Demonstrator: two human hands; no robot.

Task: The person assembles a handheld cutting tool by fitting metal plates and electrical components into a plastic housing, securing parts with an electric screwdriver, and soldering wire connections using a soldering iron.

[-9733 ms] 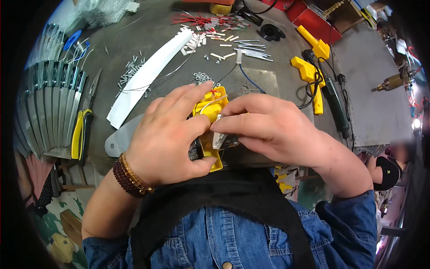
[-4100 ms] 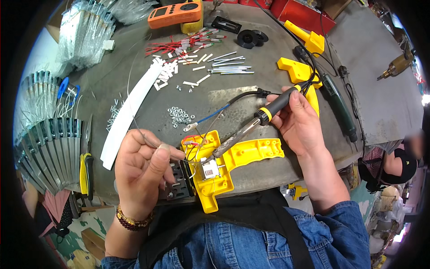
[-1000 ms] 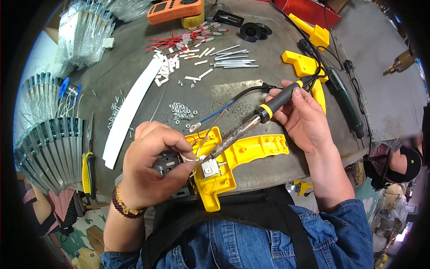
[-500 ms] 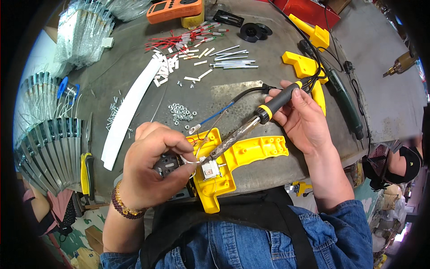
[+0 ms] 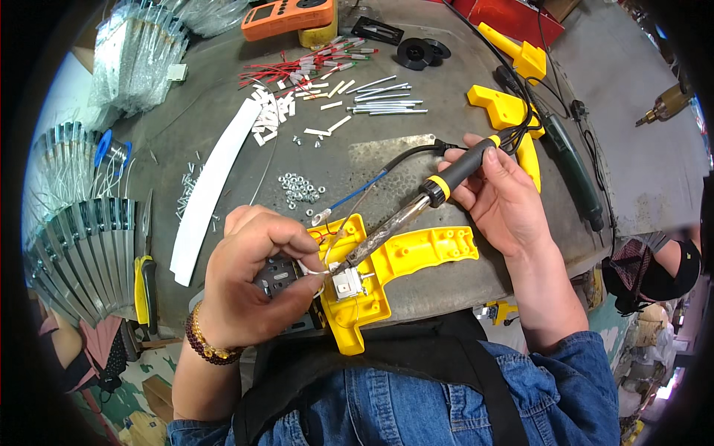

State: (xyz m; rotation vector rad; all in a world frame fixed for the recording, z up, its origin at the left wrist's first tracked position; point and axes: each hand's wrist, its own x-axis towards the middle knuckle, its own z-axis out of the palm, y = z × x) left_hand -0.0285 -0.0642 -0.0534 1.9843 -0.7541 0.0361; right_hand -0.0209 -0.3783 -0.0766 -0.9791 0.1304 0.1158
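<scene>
My right hand [image 5: 500, 197] grips a soldering iron [image 5: 462, 172] by its black and yellow handle. The iron slants down to the left, its tip at the top edge of a small white switch [image 5: 346, 285]. That switch sits in an open yellow tool housing half [image 5: 424, 251] at the table's near edge. Beside the tip, my left hand [image 5: 260, 271] pinches a thin white wire [image 5: 316, 271] between thumb and forefinger. A black cable with a blue lead [image 5: 361, 188] runs into the housing. Partly hidden behind my left hand is a dark metal part [image 5: 277, 276] with slots.
Nuts [image 5: 300, 187], screws [image 5: 187, 193], long bolts [image 5: 387, 100] and red wires [image 5: 297, 67] lie across the table. A white curved strip [image 5: 212, 201] is at left, near yellow-handled pliers [image 5: 145, 286]. Yellow housings [image 5: 498, 108] and a green tool [image 5: 573, 175] are at right.
The iron's tip has shifted slightly to the left and down at the switch. My left hand keeps its pinch beside it, almost unmoved.
</scene>
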